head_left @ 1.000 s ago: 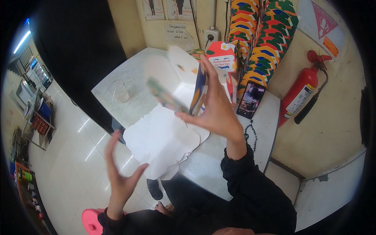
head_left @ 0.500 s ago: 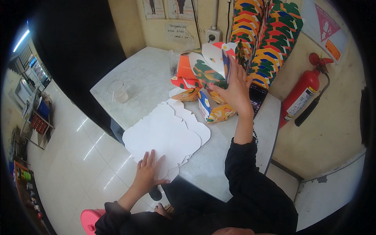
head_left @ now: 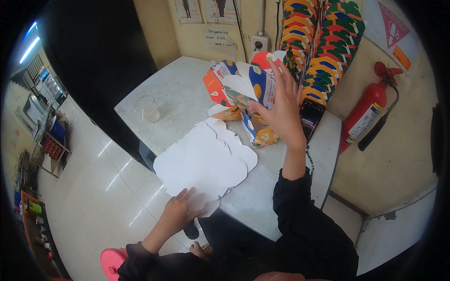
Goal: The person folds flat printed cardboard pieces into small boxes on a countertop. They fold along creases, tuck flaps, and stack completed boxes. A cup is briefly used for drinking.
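A stack of white die-cut carton blanks (head_left: 201, 161) lies flat, printed side hidden, across the front edge of the table. My left hand (head_left: 178, 213) rests on the near left corner of the stack, fingers outstretched over the top sheet. Further back, my right hand (head_left: 284, 110) spans the right side of a folded carton box (head_left: 257, 79) with blue, white and green panels, thumb in front and fingers up behind. The box is tilted among other folded boxes, including an orange one (head_left: 215, 86) and a yellow one (head_left: 266, 136) below it.
Long rows of nested printed cartons (head_left: 330, 51) lean by the wall. A phone (head_left: 311, 117) lies right of my right hand. A clear plastic cup (head_left: 151, 112) stands on the table (head_left: 183, 79). A red fire extinguisher (head_left: 368, 107) hangs at right; a pink lidded bin (head_left: 112, 262) stands lower left.
The box at my right hand has turned, showing more of its blue panel. My left hand's fingers have drawn closer together on the stack. The whole view has shifted slightly.
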Demonstrator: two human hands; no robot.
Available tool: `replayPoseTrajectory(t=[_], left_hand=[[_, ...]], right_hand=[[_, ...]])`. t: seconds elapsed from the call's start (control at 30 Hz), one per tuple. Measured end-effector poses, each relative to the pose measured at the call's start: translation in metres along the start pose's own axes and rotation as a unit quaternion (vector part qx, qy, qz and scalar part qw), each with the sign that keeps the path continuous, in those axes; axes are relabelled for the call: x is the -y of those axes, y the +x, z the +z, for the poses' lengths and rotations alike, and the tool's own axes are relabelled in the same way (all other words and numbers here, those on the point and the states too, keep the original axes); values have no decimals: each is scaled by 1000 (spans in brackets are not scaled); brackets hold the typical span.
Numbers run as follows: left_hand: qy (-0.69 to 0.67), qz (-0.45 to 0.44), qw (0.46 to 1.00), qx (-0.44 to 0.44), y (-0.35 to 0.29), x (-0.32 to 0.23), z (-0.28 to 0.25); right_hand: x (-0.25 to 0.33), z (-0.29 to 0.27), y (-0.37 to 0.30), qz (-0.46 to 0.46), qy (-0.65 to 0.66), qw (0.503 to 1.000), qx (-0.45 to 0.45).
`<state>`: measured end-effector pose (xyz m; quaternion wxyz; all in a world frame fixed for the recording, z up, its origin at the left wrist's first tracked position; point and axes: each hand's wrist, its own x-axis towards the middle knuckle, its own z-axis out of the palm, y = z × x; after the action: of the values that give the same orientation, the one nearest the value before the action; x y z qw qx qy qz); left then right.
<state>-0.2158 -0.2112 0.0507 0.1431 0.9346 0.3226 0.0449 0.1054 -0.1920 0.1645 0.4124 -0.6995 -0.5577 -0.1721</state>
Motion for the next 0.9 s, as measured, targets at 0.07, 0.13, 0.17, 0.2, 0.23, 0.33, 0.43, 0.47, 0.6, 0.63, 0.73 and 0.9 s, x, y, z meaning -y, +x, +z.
replayPoseTrajectory(t=[0.07, 0.13, 0.17, 0.2, 0.23, 0.33, 0.43, 0.47, 0.6, 0.63, 0.73, 0.9], left_hand=[[2, 3, 1000, -22, -1, -2, -3], [-12, 8, 998, -68, 1, -7, -12], [-6, 11, 995, -99, 2, -8, -19], [0, 11, 991, -130, 4, -9, -25], [5, 11, 987, -161, 5, -10, -32], [20, -8, 970, -241, 2, -19, -53], [-30, -49, 953, -298, -4, -25, -65], [-46, -67, 950, -303, -7, -27, -69], [-46, -27, 948, -314, -13, -31, -70], [-51, -25, 955, -291, -14, -34, -71], [-60, -17, 968, -242, -15, -39, -72], [-51, -5, 980, -192, -22, -37, -70]], right_hand=[[6, -3, -2, -15, 15, 1000, 7], [11, -10, -4, -26, 20, 999, 2], [15, -13, -6, -32, 21, 999, -4], [18, -13, -7, -39, 24, 999, -9], [20, -13, -9, -46, 27, 999, -5], [27, -13, -12, -71, 33, 997, 11], [32, -14, -14, -92, 30, 995, 24], [33, -17, -14, -95, 29, 995, 24], [40, -21, -18, -135, 102, 984, 49], [44, -25, -19, -147, 113, 981, 61], [55, -29, -27, -186, 124, 970, 95], [78, -23, -37, -250, 253, 921, 156]])
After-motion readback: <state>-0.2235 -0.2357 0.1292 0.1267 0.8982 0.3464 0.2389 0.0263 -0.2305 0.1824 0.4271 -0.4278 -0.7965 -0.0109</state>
